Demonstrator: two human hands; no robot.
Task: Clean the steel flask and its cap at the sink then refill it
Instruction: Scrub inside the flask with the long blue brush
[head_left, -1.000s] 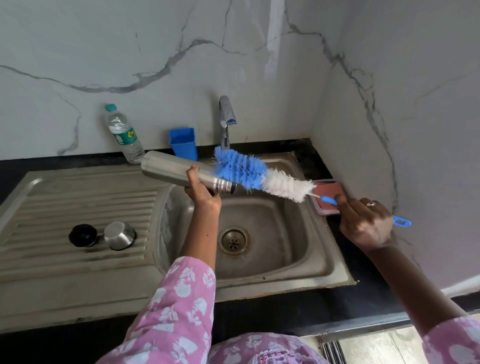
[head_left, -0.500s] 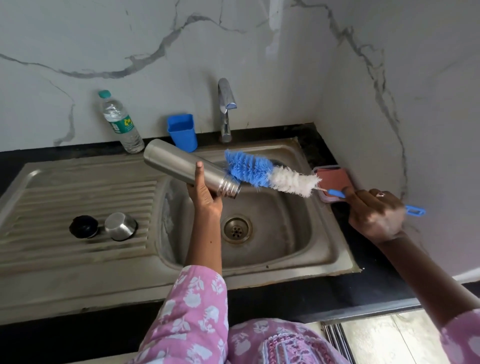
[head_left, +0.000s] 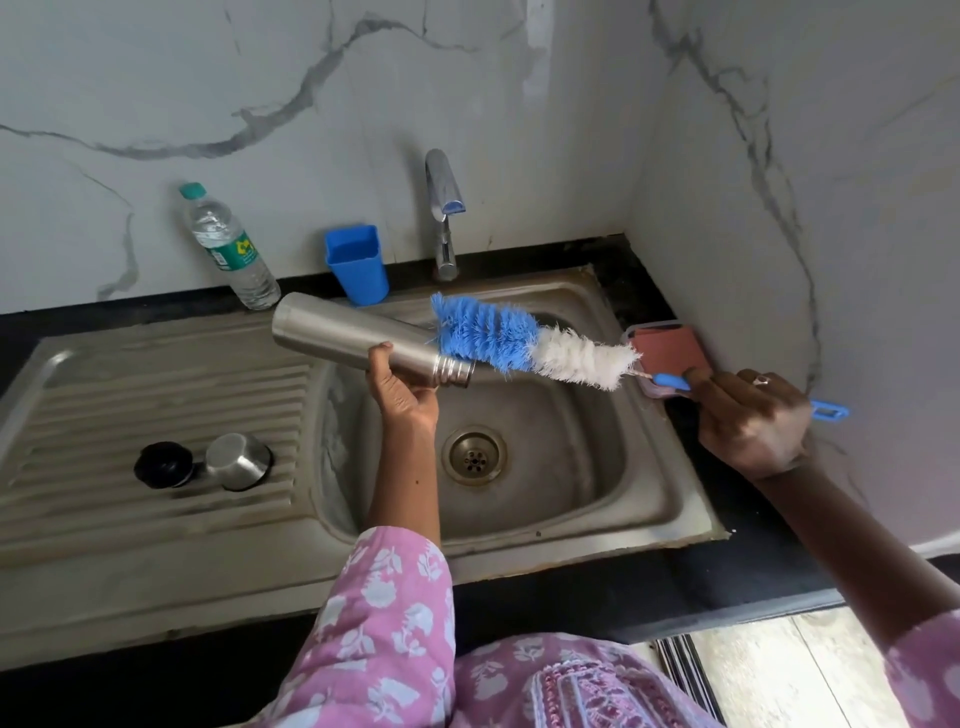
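Over the sink (head_left: 649, 499) our left hand (head_left: 402, 387) grips the steel flask (head_left: 363, 340), tilted mouth-down; its inside is hidden. Our right hand (head_left: 748, 421) clasps the brush (head_left: 519, 345), bristles beside the mouth. The cap (head_left: 238, 461) and stopper (head_left: 163, 464) lie on the draining board. A blue cup (head_left: 357, 265) and water bottle (head_left: 228, 249) stand by the marble wall.

Soft, even daylight; sharp focus, wide-angle bending at edges.

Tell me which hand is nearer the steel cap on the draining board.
Left. The left hand grips the flask right of the steel cap; the right hand holds the brush farther right, past the basin.
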